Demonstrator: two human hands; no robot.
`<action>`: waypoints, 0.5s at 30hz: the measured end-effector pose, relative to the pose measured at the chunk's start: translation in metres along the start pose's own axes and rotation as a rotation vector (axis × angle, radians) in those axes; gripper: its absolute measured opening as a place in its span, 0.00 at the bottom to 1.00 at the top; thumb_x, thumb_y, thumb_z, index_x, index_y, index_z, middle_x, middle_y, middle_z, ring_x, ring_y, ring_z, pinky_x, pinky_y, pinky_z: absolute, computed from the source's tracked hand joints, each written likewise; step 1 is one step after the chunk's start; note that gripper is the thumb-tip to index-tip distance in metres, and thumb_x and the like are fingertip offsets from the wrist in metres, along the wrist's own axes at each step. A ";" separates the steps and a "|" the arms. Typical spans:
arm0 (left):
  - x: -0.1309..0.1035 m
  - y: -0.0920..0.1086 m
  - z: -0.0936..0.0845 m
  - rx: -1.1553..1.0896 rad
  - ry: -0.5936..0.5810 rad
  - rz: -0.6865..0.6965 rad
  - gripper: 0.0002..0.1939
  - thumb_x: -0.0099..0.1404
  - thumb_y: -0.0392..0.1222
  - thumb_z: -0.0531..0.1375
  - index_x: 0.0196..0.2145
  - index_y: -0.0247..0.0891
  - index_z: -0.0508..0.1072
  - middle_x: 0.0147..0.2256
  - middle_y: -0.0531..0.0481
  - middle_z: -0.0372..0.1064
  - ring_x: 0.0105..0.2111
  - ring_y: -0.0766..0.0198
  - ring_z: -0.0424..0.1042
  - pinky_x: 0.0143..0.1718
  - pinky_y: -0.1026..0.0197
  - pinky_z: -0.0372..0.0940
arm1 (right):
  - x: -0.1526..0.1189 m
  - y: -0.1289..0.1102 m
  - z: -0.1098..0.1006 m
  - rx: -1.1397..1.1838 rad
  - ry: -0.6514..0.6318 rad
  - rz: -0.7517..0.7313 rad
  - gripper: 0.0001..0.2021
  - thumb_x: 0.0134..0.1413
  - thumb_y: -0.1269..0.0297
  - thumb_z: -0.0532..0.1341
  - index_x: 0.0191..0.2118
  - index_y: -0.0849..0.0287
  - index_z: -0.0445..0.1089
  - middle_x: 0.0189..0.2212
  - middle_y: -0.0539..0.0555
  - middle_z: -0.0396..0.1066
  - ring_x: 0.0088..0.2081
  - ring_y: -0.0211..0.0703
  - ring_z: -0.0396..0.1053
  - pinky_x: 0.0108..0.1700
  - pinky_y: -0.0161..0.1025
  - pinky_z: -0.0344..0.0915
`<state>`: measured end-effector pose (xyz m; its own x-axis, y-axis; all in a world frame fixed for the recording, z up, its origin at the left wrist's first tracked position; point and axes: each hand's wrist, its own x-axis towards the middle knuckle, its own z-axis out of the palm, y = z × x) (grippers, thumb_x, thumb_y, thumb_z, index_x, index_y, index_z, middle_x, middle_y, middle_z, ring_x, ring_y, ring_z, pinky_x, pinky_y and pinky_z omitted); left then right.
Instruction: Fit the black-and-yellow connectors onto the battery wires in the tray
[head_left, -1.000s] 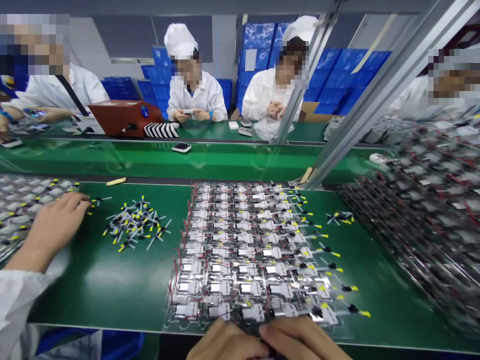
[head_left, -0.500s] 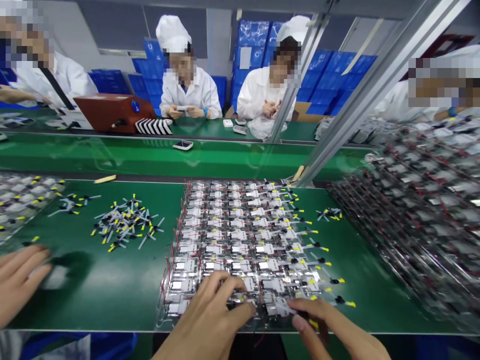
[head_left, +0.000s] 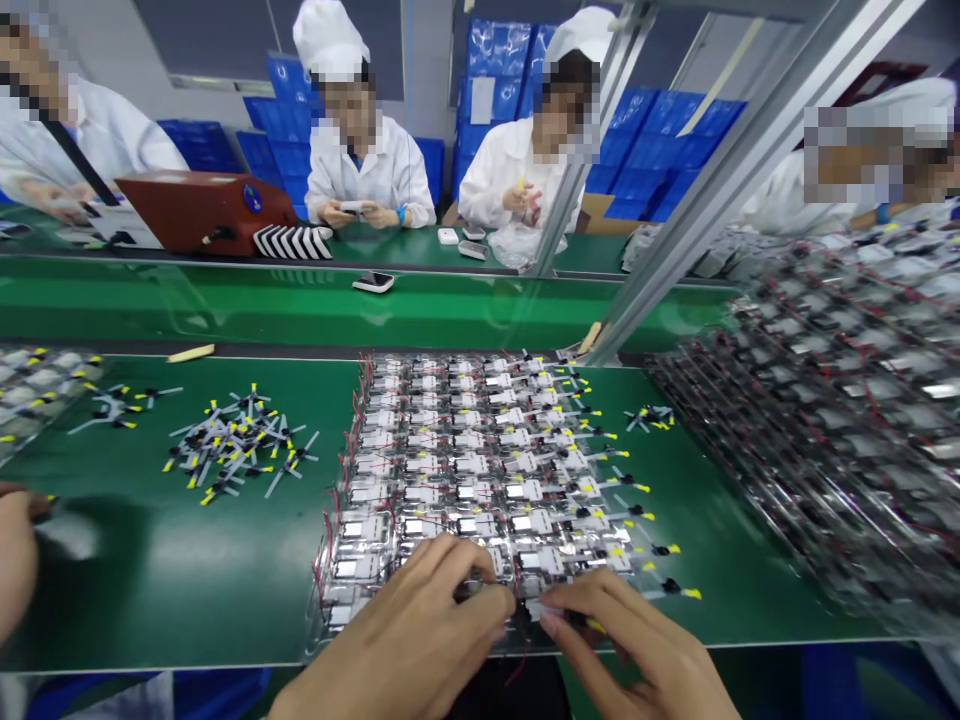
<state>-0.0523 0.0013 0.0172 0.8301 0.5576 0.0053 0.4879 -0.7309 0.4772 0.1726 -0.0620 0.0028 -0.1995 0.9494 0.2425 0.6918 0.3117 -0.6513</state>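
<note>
Between the pinched fingertips (head_left: 555, 597) of the right hand (head_left: 660, 640), a small white rectangular module (head_left: 534, 608) is held, best kept level, over a clear plastic tray (head_left: 315, 620); the left hand's (head_left: 420, 620) curled grasp is hidden.

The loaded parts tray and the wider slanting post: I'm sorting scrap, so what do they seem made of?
The tray looks like clear, glossy plastic: it glints, and the green tabletop shows through its edge. The wider slanting post looks like satin metal, perhaps aluminium, given its silvery sheen.
</note>
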 end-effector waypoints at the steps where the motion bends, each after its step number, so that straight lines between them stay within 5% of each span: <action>1: -0.001 0.000 0.000 -0.024 0.006 -0.007 0.07 0.70 0.32 0.55 0.44 0.40 0.67 0.45 0.47 0.65 0.45 0.56 0.65 0.50 0.51 0.64 | 0.000 0.000 0.000 0.001 -0.004 0.002 0.05 0.65 0.66 0.59 0.41 0.52 0.73 0.34 0.51 0.74 0.33 0.38 0.75 0.36 0.28 0.72; 8: -0.007 -0.004 0.011 -0.202 0.128 -0.106 0.15 0.70 0.38 0.60 0.54 0.43 0.66 0.44 0.49 0.70 0.45 0.58 0.67 0.46 0.58 0.65 | 0.004 -0.006 0.018 0.013 0.008 -0.010 0.09 0.66 0.69 0.56 0.45 0.53 0.73 0.32 0.52 0.71 0.31 0.38 0.73 0.34 0.30 0.71; 15: -0.007 -0.005 0.011 -0.286 0.144 -0.136 0.12 0.69 0.37 0.61 0.50 0.43 0.71 0.42 0.50 0.71 0.44 0.59 0.67 0.44 0.60 0.65 | 0.004 -0.008 0.028 0.015 0.030 0.072 0.10 0.67 0.68 0.54 0.43 0.54 0.74 0.30 0.50 0.68 0.24 0.35 0.67 0.27 0.31 0.66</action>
<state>-0.0574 -0.0030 0.0052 0.7057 0.7074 0.0389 0.4792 -0.5170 0.7093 0.1470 -0.0597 -0.0116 -0.1285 0.9680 0.2155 0.6934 0.2431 -0.6783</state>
